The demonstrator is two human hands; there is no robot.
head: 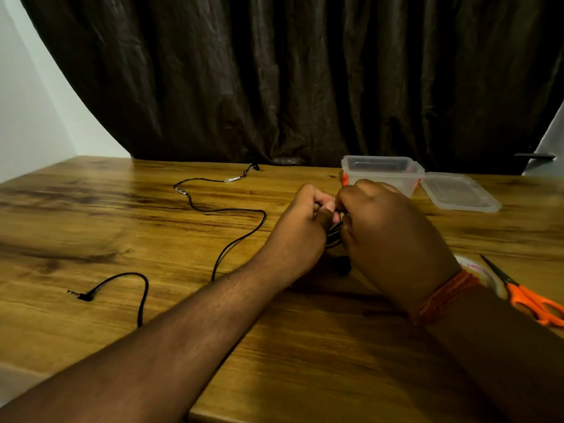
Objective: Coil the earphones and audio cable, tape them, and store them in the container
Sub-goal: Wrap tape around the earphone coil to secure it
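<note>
My left hand (pixel 300 221) and my right hand (pixel 387 236) meet over the middle of the wooden table (pixel 122 227), both curled round a small bundle of coiled black cable (pixel 334 236) between them. A second black cable (pixel 232 215) lies loose on the table to the left, winding from an earbud end near the curtain down to an angled jack plug (pixel 80 294). The clear plastic container (pixel 381 172) stands open just behind my hands, its lid (pixel 457 192) lying to its right. A roll of tape (pixel 476 270) shows partly behind my right wrist.
Orange-handled scissors (pixel 531 297) lie at the right edge of the table. A dark curtain (pixel 290 77) hangs close behind the table's far edge. A pale wall is at the left.
</note>
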